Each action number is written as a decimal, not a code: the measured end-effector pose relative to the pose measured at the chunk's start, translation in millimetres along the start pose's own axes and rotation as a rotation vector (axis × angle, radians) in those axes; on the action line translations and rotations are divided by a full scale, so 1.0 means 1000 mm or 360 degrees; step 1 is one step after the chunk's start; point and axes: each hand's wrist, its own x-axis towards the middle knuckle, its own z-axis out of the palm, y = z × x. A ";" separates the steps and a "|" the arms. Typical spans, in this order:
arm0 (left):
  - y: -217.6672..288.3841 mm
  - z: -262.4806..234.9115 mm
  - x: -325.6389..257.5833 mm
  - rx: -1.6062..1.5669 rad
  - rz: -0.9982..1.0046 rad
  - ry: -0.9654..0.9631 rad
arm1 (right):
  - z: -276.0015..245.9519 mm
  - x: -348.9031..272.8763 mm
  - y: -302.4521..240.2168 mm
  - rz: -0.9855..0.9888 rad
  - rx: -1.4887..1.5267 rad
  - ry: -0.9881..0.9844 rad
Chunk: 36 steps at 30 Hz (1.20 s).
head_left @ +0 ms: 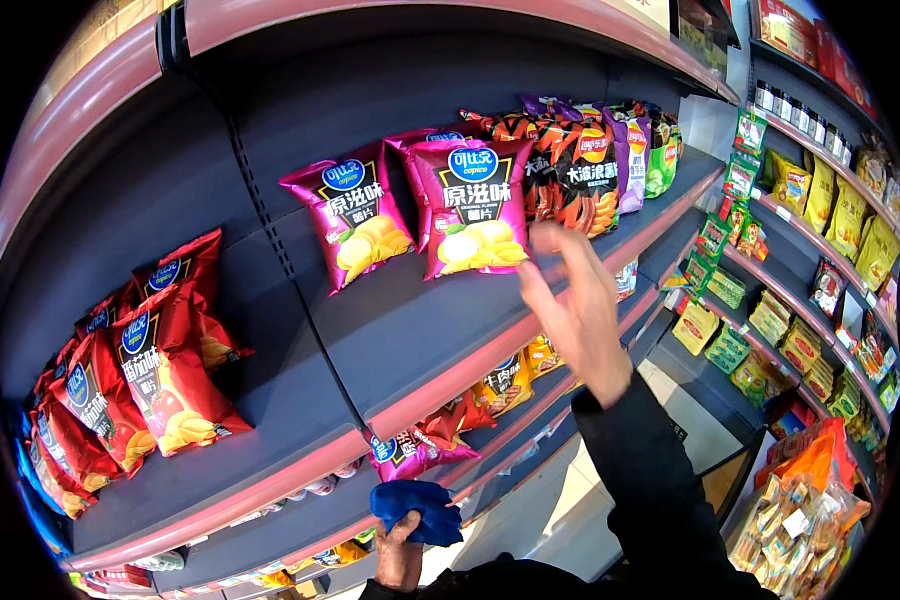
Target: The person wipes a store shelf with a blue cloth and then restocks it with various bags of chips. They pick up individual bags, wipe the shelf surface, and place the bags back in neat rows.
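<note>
- Left end of shelf (290, 390): red chip bags (175, 385) stand in a leaning, overlapping group, well apart from both hands.
- Middle of shelf: a single magenta chip bag (362, 228) stands slightly tilted, its front facing out.
- Below the pink shelf edge (450, 372): the left hand (400, 556) is clamped on a bunched blue cloth (417, 512). Recommended: keep the cloth low and clear of the bags.
- Right of the single bag: the front magenta bag (477, 205) stands upright, overlapping another magenta bag (406, 160) behind it.
- At its lower right corner: the right hand (582, 322), thumb and fingers apart, appears to hold nothing; contact with the bag cannot be told. In my judgement, light handling by the sides suits it, since squeezing may crush the chips.
- Right of that: black chip bags (588, 172) stand close by. Caution: a wide sweep of the fingers could knock them.
</note>
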 end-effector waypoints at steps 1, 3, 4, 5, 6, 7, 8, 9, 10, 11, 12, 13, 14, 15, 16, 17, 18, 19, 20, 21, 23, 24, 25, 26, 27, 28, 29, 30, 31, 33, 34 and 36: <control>0.001 0.002 -0.005 -0.0010 0.0015 -0.0010 | 0.015 0.010 0.021 0.0067 -0.0258 -0.0029; 0.003 0.005 -0.010 -0.0044 0.0039 -0.0053 | 0.031 0.026 0.037 0.0376 -0.0516 -0.0204; 0.000 0.004 -0.009 -0.0029 0.0045 -0.0045 | 0.035 0.031 0.044 0.0502 -0.0492 -0.0272; -0.005 -0.006 -0.008 -0.0001 0.0086 -0.0062 | 0.041 0.036 0.048 0.0622 -0.0450 -0.0345; -0.013 -0.017 -0.006 0.0024 0.0120 -0.0077 | 0.045 0.040 0.050 0.0743 -0.0412 -0.0424; -0.019 -0.028 -0.004 0.0050 0.0155 -0.0092 | 0.047 0.043 0.053 0.0780 -0.0348 -0.0433; -0.018 -0.031 -0.006 0.0050 0.0197 -0.0112 | 0.051 0.043 0.057 0.0825 -0.0282 -0.0454; -0.017 -0.031 -0.011 0.0080 0.0205 -0.0086 | 0.055 0.043 0.062 0.0870 -0.0216 -0.0475; -0.013 -0.026 -0.019 0.0110 0.0205 -0.0059 | 0.057 0.041 0.068 0.0860 0.0022 -0.0408; -0.010 -0.021 -0.024 0.0140 0.0207 -0.0034 | 0.059 0.039 0.074 0.0899 0.0099 -0.0332; -0.010 -0.021 -0.024 0.0010 0.0178 0.0006 | 0.058 0.036 0.080 0.0919 0.0415 -0.0217; -0.001 -0.011 -0.027 0.0038 0.0158 -0.0108 | 0.055 0.030 0.079 0.0962 0.0720 -0.0115; -0.002 -0.012 -0.027 -0.0015 0.0130 -0.0039 | 0.049 0.029 0.080 0.0988 0.0900 -0.0138; -0.004 -0.013 -0.024 -0.0063 0.0118 0.0000 | 0.042 0.031 0.083 0.0994 0.0916 -0.0138; -0.010 -0.016 -0.024 -0.0075 0.0096 0.0070 | 0.040 0.027 0.082 0.1027 0.0828 -0.0231; -0.009 -0.014 -0.025 -0.0064 0.0094 0.0098 | 0.039 0.030 0.078 0.1032 0.0759 -0.0308; -0.008 -0.011 -0.026 -0.0052 0.0089 0.0124 | 0.039 0.032 0.075 0.1074 0.0643 -0.0368; -0.007 -0.008 -0.027 -0.0040 0.0082 0.0147 | 0.040 0.034 0.071 0.1115 0.0523 -0.0426; -0.006 -0.007 -0.029 -0.0054 0.0078 0.0138 | 0.038 0.038 0.066 0.1123 0.0480 -0.0566; -0.006 -0.006 -0.028 -0.0023 0.0089 0.0112 | 0.043 0.040 0.065 0.1105 0.0442 -0.0614; -0.006 -0.005 -0.026 0.0035 0.0112 0.0058 | 0.058 0.049 0.067 0.1066 0.0363 -0.0712; -0.006 -0.005 -0.027 0.0032 0.0112 0.0073 | 0.064 0.051 0.069 0.1071 0.0416 -0.0698; -0.007 -0.005 -0.028 0.0028 0.0114 0.0089 | 0.066 0.050 0.071 0.1043 0.0501 -0.0678; -0.007 -0.006 -0.029 0.0020 0.0120 0.0109 | 0.067 0.051 0.067 0.1009 0.0588 -0.0663; -0.007 -0.007 -0.031 0.0010 0.0133 0.0108 | 0.068 0.052 0.062 0.0975 0.0676 -0.0647; -0.007 -0.009 -0.032 0.0001 0.0147 0.0106 | 0.068 0.053 0.058 0.1030 0.0936 -0.0564; -0.007 -0.010 -0.034 -0.0010 0.0154 0.0108 | 0.066 0.053 0.055 0.1094 0.1000 -0.0545; -0.006 -0.012 -0.036 -0.0016 0.0158 0.0108 | 0.063 0.052 0.052 0.1109 0.1082 -0.0489; -0.004 -0.014 -0.038 -0.0022 0.0163 0.0106 | 0.058 0.050 0.048 0.1123 0.1162 -0.0430; -0.002 -0.017 -0.045 -0.0034 0.0173 0.0126 | 0.047 0.045 0.035 0.1048 0.1339 -0.0353; 0.001 -0.018 -0.049 -0.0039 0.0182 0.0153 | 0.041 0.043 0.022 0.1023 0.1438 -0.0321; 0.008 -0.021 -0.057 -0.0012 0.0116 0.0098 | 0.022 0.031 0.001 0.1000 0.1622 -0.0269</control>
